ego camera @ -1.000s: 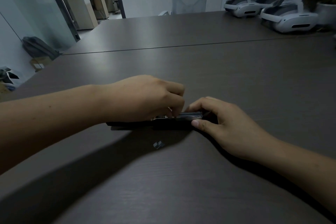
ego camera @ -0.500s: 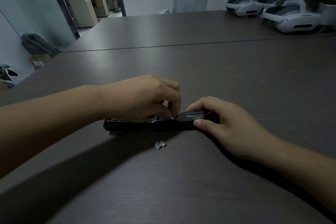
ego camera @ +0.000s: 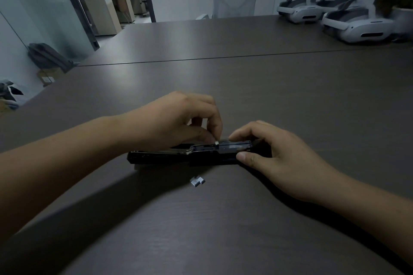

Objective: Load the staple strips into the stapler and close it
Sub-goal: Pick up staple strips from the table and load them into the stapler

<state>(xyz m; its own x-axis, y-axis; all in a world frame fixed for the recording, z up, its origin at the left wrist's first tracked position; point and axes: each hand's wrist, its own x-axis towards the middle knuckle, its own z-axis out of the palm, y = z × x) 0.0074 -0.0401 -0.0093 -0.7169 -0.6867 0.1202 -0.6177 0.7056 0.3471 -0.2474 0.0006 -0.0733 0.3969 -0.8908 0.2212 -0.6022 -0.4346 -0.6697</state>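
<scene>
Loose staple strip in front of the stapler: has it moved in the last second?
No. The loose staple strip lies at the same spot on the table, just this side of the stapler, no nearer to the table seam than before.

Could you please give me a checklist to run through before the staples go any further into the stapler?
1. Stapler open and flat on the table: ok.
2. Right hand grips the stapler's right end, steadying it: ok.
3. Left hand pinches a strip at the channel: ok.
4. Strip seated straight in the channel: cannot tell, too small and partly hidden by fingers.
5. All staples loaded: not ok, a loose piece lies on the table in front of the stapler.
6. Stapler closed: not ok.
</scene>
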